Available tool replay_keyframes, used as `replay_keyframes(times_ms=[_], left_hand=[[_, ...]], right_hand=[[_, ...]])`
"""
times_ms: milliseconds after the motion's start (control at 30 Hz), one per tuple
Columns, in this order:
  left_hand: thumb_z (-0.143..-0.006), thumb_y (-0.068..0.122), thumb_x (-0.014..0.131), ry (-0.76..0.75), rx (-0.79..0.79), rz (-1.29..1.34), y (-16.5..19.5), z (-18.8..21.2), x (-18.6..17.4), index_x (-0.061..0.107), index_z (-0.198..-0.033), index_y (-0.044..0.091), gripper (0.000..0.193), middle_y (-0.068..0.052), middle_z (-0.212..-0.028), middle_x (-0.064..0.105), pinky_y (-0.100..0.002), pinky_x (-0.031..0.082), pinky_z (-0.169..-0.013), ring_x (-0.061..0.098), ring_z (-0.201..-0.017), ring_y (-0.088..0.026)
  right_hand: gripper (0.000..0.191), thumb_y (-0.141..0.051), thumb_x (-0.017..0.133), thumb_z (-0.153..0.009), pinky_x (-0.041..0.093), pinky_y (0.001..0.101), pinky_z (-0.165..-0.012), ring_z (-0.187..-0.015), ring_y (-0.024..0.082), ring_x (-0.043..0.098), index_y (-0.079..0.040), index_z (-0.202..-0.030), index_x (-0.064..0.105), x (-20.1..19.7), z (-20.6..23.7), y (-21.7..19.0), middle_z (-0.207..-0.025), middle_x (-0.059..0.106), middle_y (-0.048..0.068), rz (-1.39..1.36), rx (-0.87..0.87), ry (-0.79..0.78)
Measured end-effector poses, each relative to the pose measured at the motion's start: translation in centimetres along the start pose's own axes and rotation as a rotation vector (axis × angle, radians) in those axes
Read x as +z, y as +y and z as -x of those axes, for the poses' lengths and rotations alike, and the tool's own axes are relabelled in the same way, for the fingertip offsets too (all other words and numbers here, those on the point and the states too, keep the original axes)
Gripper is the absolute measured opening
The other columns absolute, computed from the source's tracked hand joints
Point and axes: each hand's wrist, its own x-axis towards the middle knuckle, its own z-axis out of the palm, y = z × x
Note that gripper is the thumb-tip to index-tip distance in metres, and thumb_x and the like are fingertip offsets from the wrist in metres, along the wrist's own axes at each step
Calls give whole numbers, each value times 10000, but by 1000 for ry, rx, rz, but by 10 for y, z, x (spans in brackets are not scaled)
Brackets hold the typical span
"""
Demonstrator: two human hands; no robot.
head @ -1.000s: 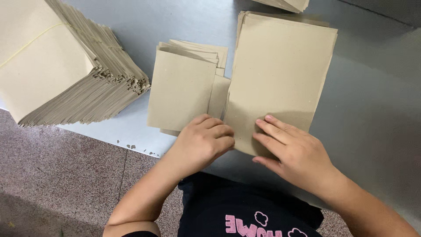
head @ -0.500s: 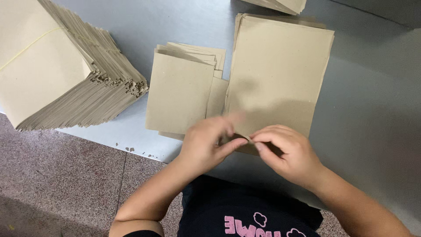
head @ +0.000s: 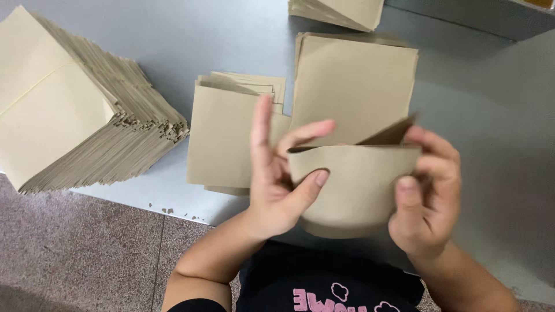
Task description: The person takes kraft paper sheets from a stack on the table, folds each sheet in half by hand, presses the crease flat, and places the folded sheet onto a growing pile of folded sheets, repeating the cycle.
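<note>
A sheet of matte tan kraft paper (head: 354, 188), smooth and slightly stiff, is held up above the near edge of the grey table (head: 497, 133), bent into a curved, pocket-like shape with its upper edge open and one corner flap sticking up at the right. The left hand (head: 277, 179) grips the sheet's left side: the thumb presses on the front face, the index finger curls over the top edge, and another finger stands straight up, free of the paper. The right hand (head: 425, 199) clamps the right side, thumb on the front, fingers wrapped behind. Both hands are closed on the same sheet.

Behind it lies a flat stack of larger rectangular sheets (head: 355, 86) of the same tan paper, and just to its left a smaller pile of folded pieces (head: 222, 136), edges slightly fanned. Far left sits a thick, slumped heap of folded paper (head: 75, 124), its layered edges ragged. Another stack (head: 341, 10) shows at the top edge. The floor (head: 75, 248) below is speckled reddish-grey.
</note>
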Motion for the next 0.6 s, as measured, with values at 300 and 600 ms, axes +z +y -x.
replay_keyframes(times_ms=[300,600], left_hand=[[-948,-91,765,-68,477,-594,-28,-3,-7,-75,-1689,276,1179,-230,-1484,493,-430,609,-1038,648,-1231,-344],[-945,114,818,-119,304,-573,-28,8,-19,615,-1319,81,427,-126,-1073,730,-273,572,-853,720,-966,-164]], right_hand=[[414,-17,491,-1090,483,336,-1120,-1237,189,615,-54,-1485,371,-5,2,2,-1300,633,152,-485,338,-174],[162,1,474,-1159,474,260,-1009,-1052,107,595,-1,-1309,534,-17,36,31,-1221,659,119,-427,379,-110]])
